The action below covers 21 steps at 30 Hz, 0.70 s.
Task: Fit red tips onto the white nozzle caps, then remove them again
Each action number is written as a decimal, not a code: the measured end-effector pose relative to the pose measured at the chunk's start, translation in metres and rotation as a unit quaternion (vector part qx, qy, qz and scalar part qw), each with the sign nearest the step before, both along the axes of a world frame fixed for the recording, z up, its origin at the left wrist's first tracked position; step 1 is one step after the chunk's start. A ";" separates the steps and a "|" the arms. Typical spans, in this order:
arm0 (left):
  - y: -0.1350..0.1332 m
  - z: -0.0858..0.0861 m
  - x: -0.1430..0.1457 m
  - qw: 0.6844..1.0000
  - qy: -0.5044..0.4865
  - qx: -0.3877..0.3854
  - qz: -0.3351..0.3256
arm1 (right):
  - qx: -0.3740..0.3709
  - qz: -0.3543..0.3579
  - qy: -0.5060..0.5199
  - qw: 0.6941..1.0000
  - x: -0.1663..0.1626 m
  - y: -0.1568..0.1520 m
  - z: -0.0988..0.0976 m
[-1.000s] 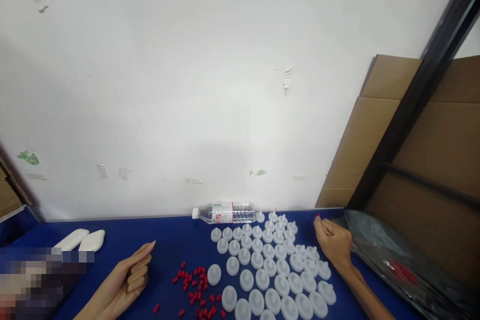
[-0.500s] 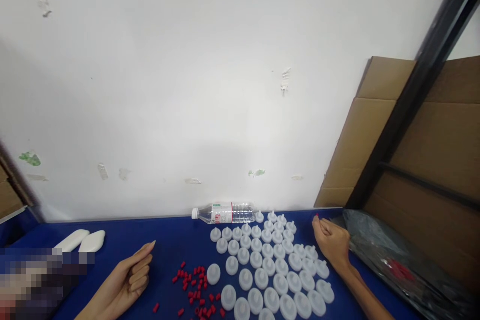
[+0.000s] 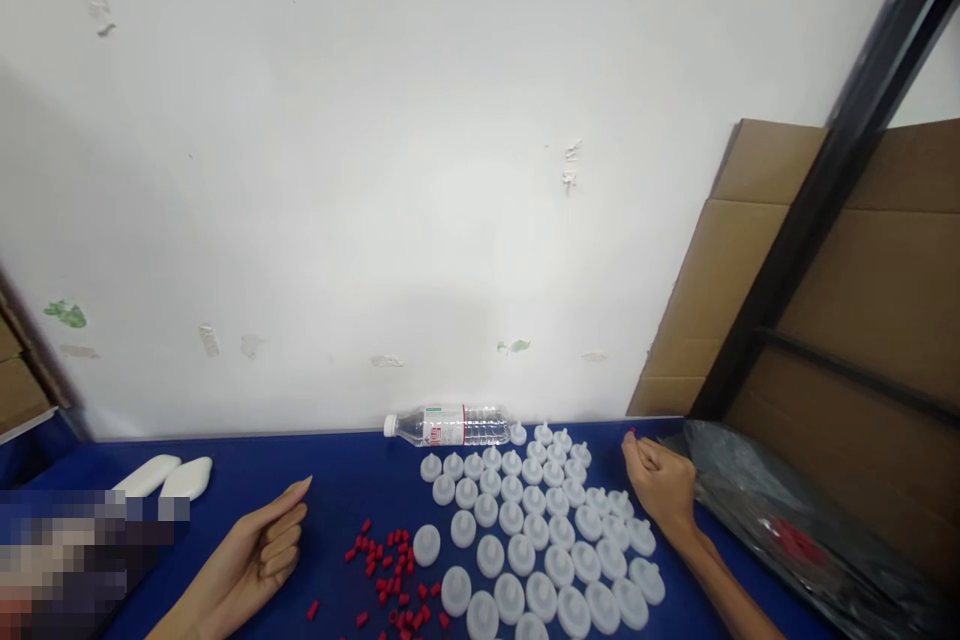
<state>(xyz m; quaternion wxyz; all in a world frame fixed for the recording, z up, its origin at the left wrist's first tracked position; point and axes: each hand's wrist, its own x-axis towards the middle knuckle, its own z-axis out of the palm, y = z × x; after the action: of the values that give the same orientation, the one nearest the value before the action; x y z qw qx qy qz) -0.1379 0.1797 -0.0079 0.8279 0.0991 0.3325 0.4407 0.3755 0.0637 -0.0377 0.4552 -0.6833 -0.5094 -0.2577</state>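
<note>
My left hand (image 3: 259, 550) rests on its edge on the blue table (image 3: 345, 480), fingers loosely curled, nothing visible in it. To its right lies a scatter of small red caps (image 3: 390, 575). Several white round plastic pieces (image 3: 536, 535) stand in rows across the middle. My right hand (image 3: 660, 485) lies at the right end of those rows, fingers closed in a pinch on a small red cap (image 3: 631, 433).
A clear water bottle (image 3: 450, 426) lies on its side against the white wall. Two white oblong objects (image 3: 169, 476) sit at the left. A dark plastic bag (image 3: 780, 520), cardboard (image 3: 862, 320) and a black frame post (image 3: 825, 170) stand to the right.
Both hands stay nearly still; the view has shifted slightly.
</note>
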 end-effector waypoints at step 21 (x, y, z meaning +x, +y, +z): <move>-0.006 0.008 0.004 0.999 -0.015 -0.002 -0.033 | -0.065 -0.025 -0.005 0.998 0.003 -0.006 -0.002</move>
<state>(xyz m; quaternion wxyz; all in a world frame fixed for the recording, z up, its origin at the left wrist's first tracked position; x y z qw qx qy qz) -0.1340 0.1732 0.0001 0.8471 0.1020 0.3178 0.4136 0.3787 0.0575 -0.0400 0.4013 -0.7224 -0.5100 -0.2386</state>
